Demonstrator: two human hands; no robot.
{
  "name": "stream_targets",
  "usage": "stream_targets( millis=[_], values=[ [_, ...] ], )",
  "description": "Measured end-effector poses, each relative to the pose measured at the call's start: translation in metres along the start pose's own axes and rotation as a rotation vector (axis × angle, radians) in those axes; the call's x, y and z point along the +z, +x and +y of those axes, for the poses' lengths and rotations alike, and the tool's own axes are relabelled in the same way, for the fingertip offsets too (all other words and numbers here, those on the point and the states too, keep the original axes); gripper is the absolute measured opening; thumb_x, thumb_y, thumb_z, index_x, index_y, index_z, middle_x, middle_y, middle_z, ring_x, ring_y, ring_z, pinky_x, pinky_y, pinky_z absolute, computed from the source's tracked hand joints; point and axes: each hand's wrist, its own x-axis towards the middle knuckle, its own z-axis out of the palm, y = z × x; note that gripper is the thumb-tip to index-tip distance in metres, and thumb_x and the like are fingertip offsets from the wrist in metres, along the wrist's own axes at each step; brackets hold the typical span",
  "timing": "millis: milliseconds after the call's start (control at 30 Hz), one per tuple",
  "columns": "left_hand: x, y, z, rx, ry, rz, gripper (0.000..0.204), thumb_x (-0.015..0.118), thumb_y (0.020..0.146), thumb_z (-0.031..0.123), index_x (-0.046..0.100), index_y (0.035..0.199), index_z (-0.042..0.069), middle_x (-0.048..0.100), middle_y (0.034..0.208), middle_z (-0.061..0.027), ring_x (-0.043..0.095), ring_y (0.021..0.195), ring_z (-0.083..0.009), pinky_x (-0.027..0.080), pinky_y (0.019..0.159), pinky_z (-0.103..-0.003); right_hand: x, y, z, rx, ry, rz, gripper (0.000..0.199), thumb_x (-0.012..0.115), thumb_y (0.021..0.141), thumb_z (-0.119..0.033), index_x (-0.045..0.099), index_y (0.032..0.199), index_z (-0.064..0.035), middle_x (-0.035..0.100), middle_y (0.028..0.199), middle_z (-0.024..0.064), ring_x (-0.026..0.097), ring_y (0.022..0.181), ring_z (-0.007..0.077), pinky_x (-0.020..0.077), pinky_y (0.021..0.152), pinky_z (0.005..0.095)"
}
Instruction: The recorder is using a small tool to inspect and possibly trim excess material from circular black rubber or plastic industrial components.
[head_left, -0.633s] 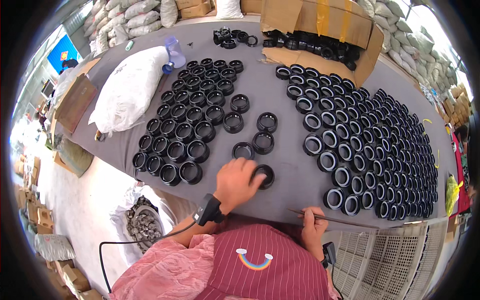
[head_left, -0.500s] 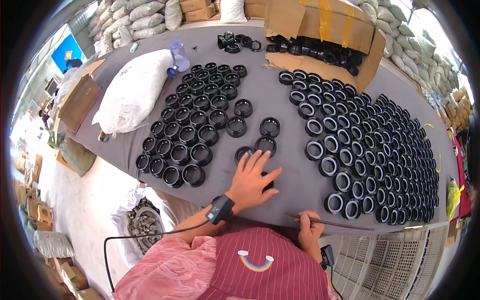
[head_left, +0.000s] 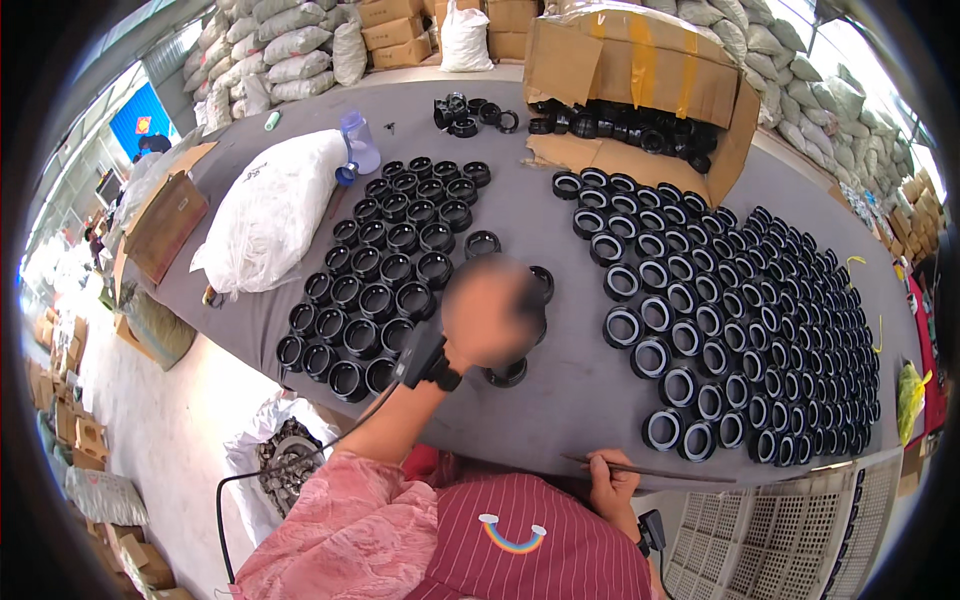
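My left hand (head_left: 488, 312) is blurred above the middle of the table, over a few loose black rings. Its fingers cannot be made out; a dark patch at its right side may be a ring. One black ring (head_left: 482, 244) lies just beyond it, another (head_left: 506, 373) on its near side, and a third shows partly at its right. By the table's near edge my right hand (head_left: 610, 480) is closed round a thin dark rod (head_left: 680, 472), which points right along the edge. To the left stand rows of black rings (head_left: 376, 301); to the right are many black rings with grey inner rims (head_left: 650, 357).
A cardboard box (head_left: 640, 70) of black parts lies open at the far side. A white sack (head_left: 270, 215) and a clear bluish bottle (head_left: 360, 145) are at the far left of the grey-covered table (head_left: 560, 400). Below stand a lined tub of parts (head_left: 288, 455) and plastic crates (head_left: 760, 530).
My left hand has moved away from me, farther over the loose rings, and is now blurred. My right hand keeps its hold on the rod. The view has shifted slightly.
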Motion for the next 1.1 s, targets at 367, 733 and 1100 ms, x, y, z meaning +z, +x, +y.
stream_targets(
  millis=[367,733,1100],
  values=[
    [0.053,0.051,-0.027,0.19,0.387,-0.203,0.056,0.074,0.073,0.02,0.065,0.128,0.023,0.05,0.139,-0.0199,0.045,0.133,-0.0382,0.032,0.113,-0.052,-0.002,0.003,0.003,-0.037,-0.092,0.013,0.004,0.064,0.089,-0.002,0.067,0.087,-0.0006,0.069,0.079,0.0111,0.065,0.07,0.0197,0.0499,0.065,0.0313],
    [0.003,0.052,-0.022,-0.117,0.456,-0.187,0.079,0.08,0.073,0.043,0.052,0.143,0.019,0.052,0.135,-0.0206,0.063,0.102,-0.0341,0.048,0.092,-0.044,-0.004,0.008,0.0,-0.127,-0.185,-0.021,0.003,0.066,0.086,-0.003,0.068,0.088,-0.0017,0.069,0.077,0.0121,0.068,0.067,0.024,0.0508,0.061,0.0331],
    [0.03,0.062,-0.028,-0.181,0.123,-0.331,0.07,0.07,0.082,0.016,0.046,0.146,0.031,0.041,0.146,-0.0259,0.064,0.108,-0.0429,0.055,0.091,-0.046,-0.007,0.007,0.003,-0.151,-0.237,-0.036,0.002,0.068,0.084,-0.004,0.069,0.086,-0.0041,0.07,0.077,0.0115,0.068,0.067,0.0258,0.0518,0.062,0.034]
  ],
)
